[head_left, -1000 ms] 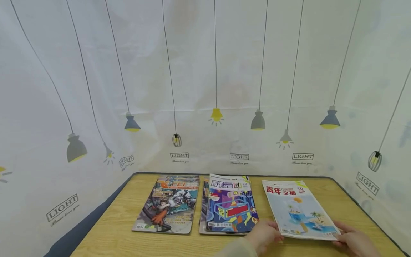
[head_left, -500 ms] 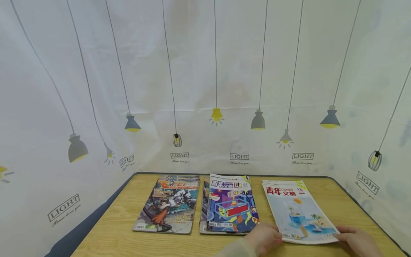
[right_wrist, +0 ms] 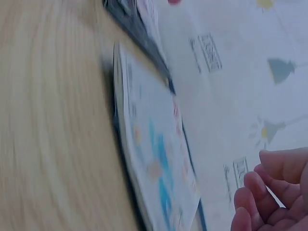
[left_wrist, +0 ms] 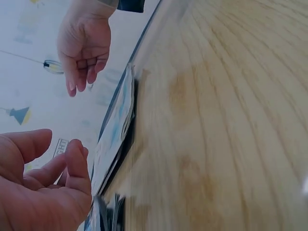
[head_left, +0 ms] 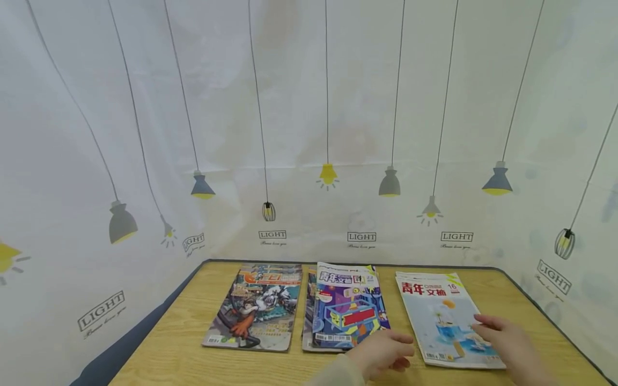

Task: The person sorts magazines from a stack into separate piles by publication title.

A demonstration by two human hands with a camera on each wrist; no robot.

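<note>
A magazine with a pale blue beach cover (head_left: 444,321) lies on top of a stack at the right of the table. My right hand (head_left: 512,346) hovers over its lower right side in the head view, fingers loosely bent around nothing. In the right wrist view that same hand (right_wrist: 276,192) is apart from the magazine. My left hand (head_left: 383,354) is between this stack and the middle one, topped by a purple magazine (head_left: 350,313). Nothing is held by the left hand, whose thumb and fingers (left_wrist: 77,163) are relaxed and apart in the left wrist view.
At the left lies another stack, topped by a magazine with a dark, comic-style cover (head_left: 258,311). All stand on a wooden table (head_left: 222,367) with a dark edge. A white curtain (head_left: 299,107) printed with lamps surrounds it behind and at the sides.
Both hands have let go of the beach-cover magazine's lower corners. The left hand has moved left, the right one up and over the cover. The magazine lies flat on its stack.
</note>
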